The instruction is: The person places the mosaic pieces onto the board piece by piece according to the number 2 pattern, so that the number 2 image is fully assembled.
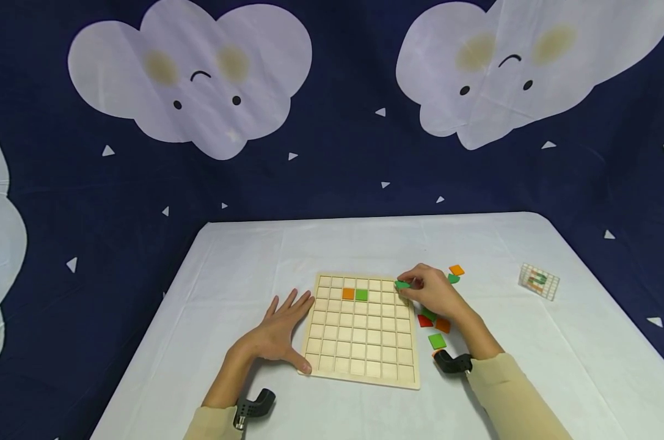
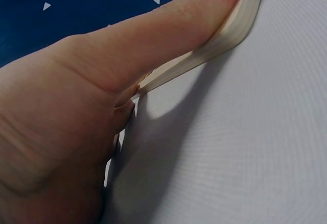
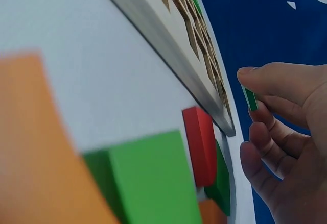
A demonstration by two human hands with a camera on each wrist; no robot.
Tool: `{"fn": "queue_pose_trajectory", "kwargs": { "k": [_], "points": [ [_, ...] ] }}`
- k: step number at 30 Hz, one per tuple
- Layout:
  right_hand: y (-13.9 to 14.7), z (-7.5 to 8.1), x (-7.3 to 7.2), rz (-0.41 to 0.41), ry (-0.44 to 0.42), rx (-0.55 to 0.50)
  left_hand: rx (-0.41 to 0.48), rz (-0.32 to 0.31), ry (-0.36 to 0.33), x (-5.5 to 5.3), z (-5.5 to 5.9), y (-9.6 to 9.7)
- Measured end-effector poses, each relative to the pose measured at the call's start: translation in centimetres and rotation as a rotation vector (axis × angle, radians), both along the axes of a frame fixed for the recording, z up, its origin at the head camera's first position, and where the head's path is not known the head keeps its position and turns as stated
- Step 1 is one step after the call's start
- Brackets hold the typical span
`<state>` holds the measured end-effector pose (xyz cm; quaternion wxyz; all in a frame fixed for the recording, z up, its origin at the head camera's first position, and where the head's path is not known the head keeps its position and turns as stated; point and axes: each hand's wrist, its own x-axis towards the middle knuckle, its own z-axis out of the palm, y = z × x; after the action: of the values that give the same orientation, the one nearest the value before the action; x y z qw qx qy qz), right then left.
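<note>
Cloth (image 1: pixel 353 415) before the board (image 1: pixel 366 336) leaves room; rightward, perhaps 7 tiles (image 1: pixel 437 341) obstruct.

We see a plain pale-beige left sleeve (image 1: pixel 213 424) and a matching right sleeve (image 1: pixel 513 394), with left hand (image 1: pixel 277 333) and right hand (image 1: pixel 433 292) bare. Both wrists wear curved black cameras, left wrist camera (image 1: pixel 261 403) and right wrist camera (image 1: pixel 451 362), the left showing a silvery metal fitting (image 1: pixel 239 422).

The left hand (image 1: pixel 277 336) spreads its fingers along the left edge of the board (image 1: pixel 359 349), thumb on its near-left corner. At the board's far-right corner, the right hand (image 1: pixel 432 290) curls its fingers in a pinch.
</note>
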<state>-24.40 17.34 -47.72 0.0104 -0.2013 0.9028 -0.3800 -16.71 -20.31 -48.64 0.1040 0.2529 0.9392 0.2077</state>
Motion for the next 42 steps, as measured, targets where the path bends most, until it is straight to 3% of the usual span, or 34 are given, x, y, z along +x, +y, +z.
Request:
{"fn": "queue_pose_trajectory", "kwargs": {
  "k": [18, 36, 42],
  "points": [
    [-2.0, -0.7, -0.3, 0.02, -0.015, 0.019, 0.0, -0.006, 0.004, 0.0, 0.0, -0.1],
    [-4.0, -0.3, -0.3, 0.034, -0.04, 0.033, -0.004, -0.012, 0.008, -0.2, 0.2, 0.2],
    [-4.2, -0.5, -0.3, 0.077, -0.038, 0.057, -0.013, -0.017, 0.012, 0.0, 0.2, 0.0]
  ]
}}
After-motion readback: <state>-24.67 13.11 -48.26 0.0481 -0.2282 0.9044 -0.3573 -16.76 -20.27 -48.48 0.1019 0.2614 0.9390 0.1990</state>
